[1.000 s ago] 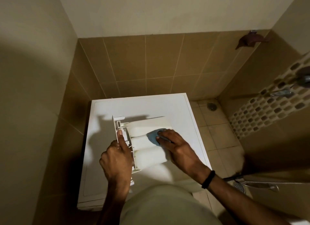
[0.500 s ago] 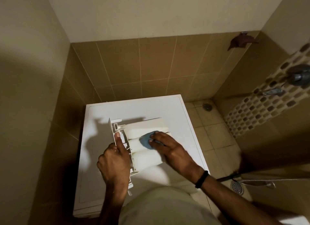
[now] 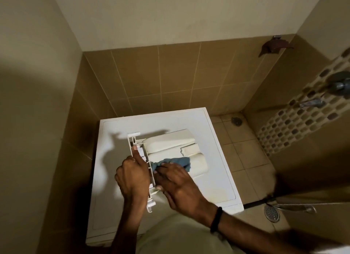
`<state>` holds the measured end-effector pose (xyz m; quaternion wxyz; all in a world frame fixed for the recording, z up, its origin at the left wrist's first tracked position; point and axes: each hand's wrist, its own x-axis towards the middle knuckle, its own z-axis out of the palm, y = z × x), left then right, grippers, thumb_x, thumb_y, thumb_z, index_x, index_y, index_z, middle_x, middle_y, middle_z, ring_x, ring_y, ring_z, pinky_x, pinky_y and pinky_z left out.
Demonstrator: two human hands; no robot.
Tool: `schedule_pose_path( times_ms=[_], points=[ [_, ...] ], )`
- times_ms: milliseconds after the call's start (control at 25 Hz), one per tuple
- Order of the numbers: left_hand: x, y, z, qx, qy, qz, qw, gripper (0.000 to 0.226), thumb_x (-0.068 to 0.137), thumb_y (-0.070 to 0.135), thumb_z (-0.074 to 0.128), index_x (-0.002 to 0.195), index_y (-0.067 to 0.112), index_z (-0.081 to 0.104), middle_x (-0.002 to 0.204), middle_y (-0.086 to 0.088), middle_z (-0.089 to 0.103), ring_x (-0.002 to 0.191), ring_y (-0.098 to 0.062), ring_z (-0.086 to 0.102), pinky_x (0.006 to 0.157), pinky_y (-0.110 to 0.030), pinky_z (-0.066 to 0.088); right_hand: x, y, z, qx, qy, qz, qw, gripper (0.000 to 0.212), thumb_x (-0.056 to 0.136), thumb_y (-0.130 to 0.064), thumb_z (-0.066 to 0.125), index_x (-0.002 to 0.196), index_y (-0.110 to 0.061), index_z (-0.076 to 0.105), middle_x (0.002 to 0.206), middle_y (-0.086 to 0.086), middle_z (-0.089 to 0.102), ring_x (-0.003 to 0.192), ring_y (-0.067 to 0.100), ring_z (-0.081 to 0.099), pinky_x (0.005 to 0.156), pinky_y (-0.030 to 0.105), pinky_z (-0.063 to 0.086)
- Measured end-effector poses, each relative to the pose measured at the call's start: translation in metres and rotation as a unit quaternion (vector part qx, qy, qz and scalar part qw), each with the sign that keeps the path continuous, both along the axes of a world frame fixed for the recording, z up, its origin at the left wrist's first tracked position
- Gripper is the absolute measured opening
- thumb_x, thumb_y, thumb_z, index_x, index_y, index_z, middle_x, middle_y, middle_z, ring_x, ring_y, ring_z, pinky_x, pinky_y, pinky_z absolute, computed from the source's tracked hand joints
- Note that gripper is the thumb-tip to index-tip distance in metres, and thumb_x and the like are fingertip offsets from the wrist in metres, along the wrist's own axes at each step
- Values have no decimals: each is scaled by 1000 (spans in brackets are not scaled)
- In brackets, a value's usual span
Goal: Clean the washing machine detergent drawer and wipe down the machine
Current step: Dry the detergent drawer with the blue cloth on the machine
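Two hands engaged: left hand [image 3: 132, 176] grips detergent drawer [image 3: 170, 142], right hand [image 3: 176, 183] presses blue cloth [image 3: 178, 161] flat; best worked into corners.

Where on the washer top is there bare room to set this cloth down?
Bare patches on the washing machine top: the back strip between the drawer and the tiled wall, the left strip beside the drawer's front panel, and the front right corner. The middle is crowded: the left hand grips the drawer and the right hand presses the cloth.
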<state>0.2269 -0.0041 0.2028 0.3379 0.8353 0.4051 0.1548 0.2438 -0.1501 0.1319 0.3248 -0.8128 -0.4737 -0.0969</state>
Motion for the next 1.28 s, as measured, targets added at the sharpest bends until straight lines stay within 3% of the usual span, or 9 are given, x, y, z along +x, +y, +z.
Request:
schedule_pose_path(
  times_ms=[120, 320, 520, 640, 720, 880, 1040, 1160, 1280],
  points=[
    [-6, 7, 1, -7, 1, 16, 1000, 64, 111, 39, 37, 69, -3, 63, 83, -35, 68, 84, -53, 65, 78, -50, 48, 38, -35, -5, -16, -13, 15, 1000, 33, 98, -7, 61, 130, -9, 66, 135, 10, 62, 131, 29, 55, 111, 47, 40],
    [-8, 7, 0, 6, -3, 34, 999, 60, 110, 33, 41, 71, -7, 63, 84, -37, 68, 84, -55, 65, 77, -52, 49, 51, -54, -13, 24, 53, -105, 993, 29, 93, 4, 56, 119, 0, 69, 126, 14, 64, 123, 30, 57, 101, 49, 47],
    [0, 8, -7, 5, -12, 22, 1000, 65, 111, 36, 37, 80, -10, 70, 86, -36, 70, 82, -52, 67, 77, -51, 52, 9, -9, -15, 9, 8, 56, 998, 34, 97, 5, 54, 129, 2, 63, 136, 18, 60, 137, 33, 48, 116, 46, 37],
    [-2, 17, -11, -52, -16, 49, 997, 67, 112, 37, 34, 86, -11, 72, 92, -36, 71, 90, -53, 66, 85, -52, 50, 42, -54, -20, 25, -31, -33, 999, 49, 92, 13, 58, 138, -4, 57, 145, 17, 52, 145, 32, 38, 114, 53, 37],
    [2, 14, -11, -78, -6, 56, 995, 64, 112, 35, 35, 91, -13, 71, 98, -38, 70, 96, -55, 64, 89, -53, 49, 34, -45, -22, 59, -19, -61, 996, 44, 93, 9, 56, 136, 0, 58, 144, 18, 53, 144, 33, 39, 114, 58, 35],
    [5, 13, -13, -88, -2, 40, 995, 64, 112, 34, 35, 92, -16, 70, 101, -40, 68, 99, -55, 64, 90, -53, 48, 17, -14, -25, 22, -52, 99, 993, 42, 90, 10, 60, 132, 5, 60, 139, 20, 59, 140, 34, 45, 119, 51, 31],
    [2, 18, -13, -128, 5, 74, 989, 65, 112, 34, 35, 87, -15, 69, 101, -40, 67, 101, -56, 62, 93, -53, 47, 76, -61, -17, 58, -38, -100, 993, 30, 98, -7, 58, 127, -2, 67, 135, 14, 61, 138, 32, 48, 116, 55, 32],
    [4, 22, -11, -152, 8, 78, 985, 66, 111, 40, 36, 80, -9, 67, 97, -35, 68, 100, -52, 63, 92, -51, 47, 60, -44, -12, 139, 113, -227, 957, 30, 99, -19, 59, 127, -14, 66, 138, 2, 51, 132, 14, 48, 105, 31, 46],
    [7, 23, -7, -165, 35, 47, 985, 65, 109, 50, 34, 66, 7, 58, 84, -23, 62, 93, -44, 62, 89, -47, 47, 52, -29, -2, 204, 218, -298, 907, 25, 98, -22, 62, 122, -16, 68, 125, 4, 51, 110, -8, 52, 81, 4, 43]
  ],
)
